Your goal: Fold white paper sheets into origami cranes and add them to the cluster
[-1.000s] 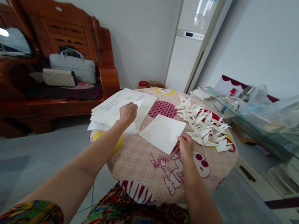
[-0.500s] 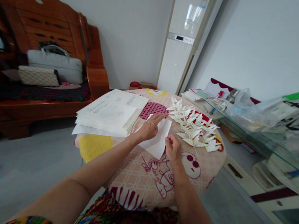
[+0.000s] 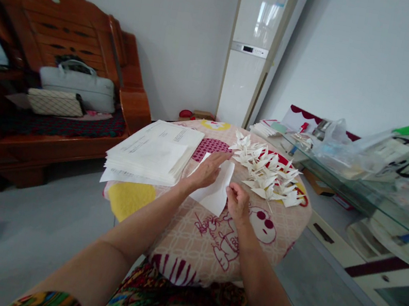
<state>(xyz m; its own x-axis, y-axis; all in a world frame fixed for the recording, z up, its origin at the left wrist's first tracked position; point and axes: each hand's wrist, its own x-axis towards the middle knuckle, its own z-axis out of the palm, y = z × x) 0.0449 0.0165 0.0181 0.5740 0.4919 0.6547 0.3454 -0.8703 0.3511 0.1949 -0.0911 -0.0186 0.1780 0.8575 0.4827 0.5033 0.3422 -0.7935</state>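
Observation:
A small white sheet of paper (image 3: pixel 211 199) lies on the cloth-covered round table (image 3: pixel 191 234) in front of me. My left hand (image 3: pixel 207 170) rests flat across its upper part, fingers stretched out toward the right. At the sheet's right edge, my right hand (image 3: pixel 238 200) pinches the paper between thumb and curled fingers. Just beyond the right hand spreads a cluster of several folded white paper cranes (image 3: pixel 264 171). To the left of my left hand sits a thick stack of paper (image 3: pixel 150 149), with print on some sheets.
A glass-topped cabinet (image 3: pixel 360 184) with plastic bags and other items stands close on the right. On the left is a carved wooden sofa (image 3: pixel 74 136) holding a grey bag (image 3: pixel 95 93) and a quilted pouch (image 3: pixel 55 103). A tall white air conditioner (image 3: pixel 242 86) fills the far corner.
My left hand has shifted very slightly right over the sheet, its fingers lying flatter. The right hand keeps its pinch at the edge. The whole view has moved a little.

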